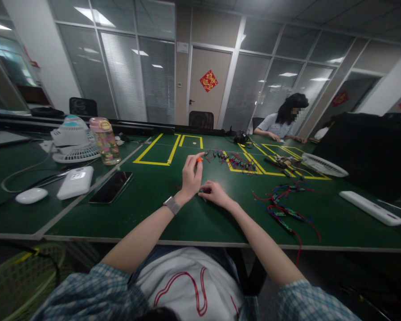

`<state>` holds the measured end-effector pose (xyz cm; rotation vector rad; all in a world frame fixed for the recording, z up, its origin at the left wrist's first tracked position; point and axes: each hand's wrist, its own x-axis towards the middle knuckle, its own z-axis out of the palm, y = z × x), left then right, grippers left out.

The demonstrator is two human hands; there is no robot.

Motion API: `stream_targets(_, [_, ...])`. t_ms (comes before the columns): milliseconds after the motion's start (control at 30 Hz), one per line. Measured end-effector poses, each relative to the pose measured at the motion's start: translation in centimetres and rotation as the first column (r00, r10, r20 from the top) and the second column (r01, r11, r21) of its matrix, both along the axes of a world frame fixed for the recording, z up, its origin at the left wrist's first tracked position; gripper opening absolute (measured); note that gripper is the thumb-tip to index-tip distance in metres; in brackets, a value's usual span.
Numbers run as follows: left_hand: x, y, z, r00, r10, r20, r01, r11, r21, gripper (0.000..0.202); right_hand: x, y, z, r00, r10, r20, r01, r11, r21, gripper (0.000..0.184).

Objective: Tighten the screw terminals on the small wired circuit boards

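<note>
My left hand [190, 177], with a watch [171, 205] at the wrist, is raised over the green table, fingers closed on a small orange object [199, 159]. Most of that object is hidden, so its kind does not show. Just right of it and lower, my right hand [217, 194] rests at the tabletop, its fingertips pinching a small circuit board with wires [204, 191], partly covered by the fingers. Beyond both hands lies a row of small wired boards [239, 162]. More boards with long red and blue wires [280, 209] lie to the right.
A phone [111, 187], white power bank [75, 183], white mouse [31, 195], drink bottle [105, 142] and fan [74, 140] stand left. Right are a white fan [324, 165] and a long white bar [370, 208]. Yellow tape [150, 163] marks the green table [147, 223]. A person [280, 125] sits across.
</note>
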<state>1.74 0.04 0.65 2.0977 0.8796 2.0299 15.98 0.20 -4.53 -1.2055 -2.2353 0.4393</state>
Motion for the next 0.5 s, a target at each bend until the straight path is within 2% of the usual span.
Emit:
stream_targets(200, [0.12, -0.12, -0.10, 0.995, 0.104, 0.006, -0.104, 0.994, 0.019, 0.022, 0.05, 0.14, -0.20, 1.000, 0.005, -0.006, -0.005, 1.000, 0.002, 0.020])
stream_targets(500, [0.05, -0.11, -0.06, 1.000, 0.006, -0.001, -0.006, 1.000, 0.012, 0.032, -0.02, 0.05, -0.07, 1.000, 0.007, -0.012, -0.007, 1.000, -0.003, 0.019])
